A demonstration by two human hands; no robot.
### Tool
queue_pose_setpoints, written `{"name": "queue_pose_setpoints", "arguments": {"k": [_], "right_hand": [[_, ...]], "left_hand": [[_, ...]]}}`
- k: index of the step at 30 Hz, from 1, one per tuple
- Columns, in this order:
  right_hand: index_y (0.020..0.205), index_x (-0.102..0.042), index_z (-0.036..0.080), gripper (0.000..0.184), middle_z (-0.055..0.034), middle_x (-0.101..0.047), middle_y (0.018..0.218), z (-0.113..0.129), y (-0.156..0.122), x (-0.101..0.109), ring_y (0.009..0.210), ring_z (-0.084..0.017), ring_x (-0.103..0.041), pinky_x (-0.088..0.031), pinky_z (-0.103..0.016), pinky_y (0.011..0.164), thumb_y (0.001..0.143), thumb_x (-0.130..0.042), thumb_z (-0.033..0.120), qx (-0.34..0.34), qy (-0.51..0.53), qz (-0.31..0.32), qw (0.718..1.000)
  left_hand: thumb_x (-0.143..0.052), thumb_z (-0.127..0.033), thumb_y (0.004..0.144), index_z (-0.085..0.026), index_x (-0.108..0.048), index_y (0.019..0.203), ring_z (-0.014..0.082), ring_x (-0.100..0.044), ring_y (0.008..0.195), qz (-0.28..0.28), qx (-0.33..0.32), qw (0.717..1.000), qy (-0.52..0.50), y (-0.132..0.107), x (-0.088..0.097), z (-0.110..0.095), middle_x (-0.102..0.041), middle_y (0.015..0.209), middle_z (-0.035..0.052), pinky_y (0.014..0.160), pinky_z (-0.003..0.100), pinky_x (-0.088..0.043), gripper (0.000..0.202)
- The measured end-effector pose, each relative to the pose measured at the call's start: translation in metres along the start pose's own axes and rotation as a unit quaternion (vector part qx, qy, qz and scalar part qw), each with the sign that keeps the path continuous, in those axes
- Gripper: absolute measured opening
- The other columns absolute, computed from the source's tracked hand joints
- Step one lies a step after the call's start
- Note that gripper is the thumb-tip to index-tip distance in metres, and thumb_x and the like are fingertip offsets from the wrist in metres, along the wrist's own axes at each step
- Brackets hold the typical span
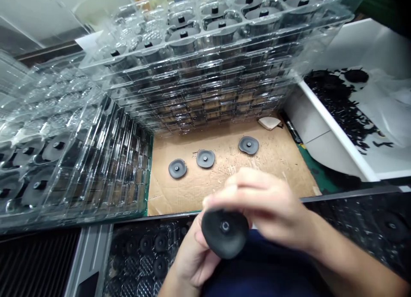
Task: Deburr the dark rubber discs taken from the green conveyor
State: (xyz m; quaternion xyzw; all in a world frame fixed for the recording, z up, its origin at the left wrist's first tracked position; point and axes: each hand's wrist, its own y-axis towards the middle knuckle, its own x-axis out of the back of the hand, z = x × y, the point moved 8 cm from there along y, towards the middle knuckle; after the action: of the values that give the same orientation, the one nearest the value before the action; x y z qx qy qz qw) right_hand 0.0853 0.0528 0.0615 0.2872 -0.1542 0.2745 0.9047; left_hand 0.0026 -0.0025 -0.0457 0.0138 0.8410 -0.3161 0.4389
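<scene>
A black rubber disc (224, 241), dished and with a small metal stud at its centre, is held up at the front edge of the bench. My left hand (195, 258) is closed around it from the left and below. Over its upper rim lies my right hand (269, 207), fingers bent and pressed to the edge, slightly blurred; the thumb side is partly hidden. Three similar discs lie on the cardboard: a left disc (177, 168), a middle disc (205, 159) and a right disc (248, 145).
Tall stacks of clear plastic trays (205, 44) holding discs rise behind the cardboard (276, 160), with more trays (96, 160) at left. A white bin (340, 138) with black scraps stands right. A black marker (293, 132) lies beside it. Below the bench edge, another tray (138, 262) holds discs.
</scene>
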Motion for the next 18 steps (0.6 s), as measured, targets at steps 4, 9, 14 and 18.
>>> {"name": "queue_pose_setpoints", "arguments": {"k": [4,9,14,18], "right_hand": [[0.102,-0.068,0.022,0.021,-0.0021,-0.069,0.096,-0.067,-0.035,0.021,0.084,-0.014,-0.062,-0.048,-0.023,0.067,0.088,-0.053,0.018,-0.248,-0.033,-0.108,0.962],[0.102,-0.069,0.022,0.026,-0.006,-0.071,0.099,-0.104,-0.087,-0.014,0.083,-0.021,-0.065,-0.053,-0.031,0.067,0.086,-0.052,0.034,-0.38,0.041,-0.065,0.922],[0.102,-0.069,0.021,0.028,-0.0069,-0.071,0.1,-0.104,-0.1,-0.033,0.079,-0.021,-0.066,-0.053,-0.032,0.064,0.085,-0.051,0.034,-0.385,0.041,-0.053,0.92],[0.104,-0.068,0.021,0.028,-0.0055,-0.071,0.094,-0.105,-0.095,-0.03,0.065,-0.016,-0.061,-0.05,-0.028,0.056,0.085,-0.05,0.033,-0.378,0.017,-0.055,0.924]], "left_hand": [[-0.08,-0.034,0.062,-0.028,-0.068,0.108,0.0222,-0.068,0.098,0.086,0.01,0.995,-0.05,-0.006,-0.003,-0.002,-0.071,0.114,0.0041,0.083,0.026,-0.052,0.047],[-0.08,-0.033,0.062,-0.027,-0.067,0.108,0.0221,-0.068,0.098,0.091,0.005,0.995,-0.047,-0.008,0.0,-0.005,-0.073,0.11,0.0025,0.085,0.027,-0.051,0.048],[-0.079,-0.027,0.064,-0.027,-0.067,0.107,0.021,-0.07,0.093,0.097,0.002,0.995,-0.034,-0.005,-0.004,-0.006,-0.073,0.108,0.0016,0.084,0.026,-0.052,0.045],[-0.078,-0.027,0.065,-0.026,-0.068,0.106,0.0208,-0.069,0.095,0.104,-0.002,0.994,-0.027,-0.006,-0.007,-0.006,-0.074,0.107,0.0014,0.085,0.026,-0.052,0.043]]}}
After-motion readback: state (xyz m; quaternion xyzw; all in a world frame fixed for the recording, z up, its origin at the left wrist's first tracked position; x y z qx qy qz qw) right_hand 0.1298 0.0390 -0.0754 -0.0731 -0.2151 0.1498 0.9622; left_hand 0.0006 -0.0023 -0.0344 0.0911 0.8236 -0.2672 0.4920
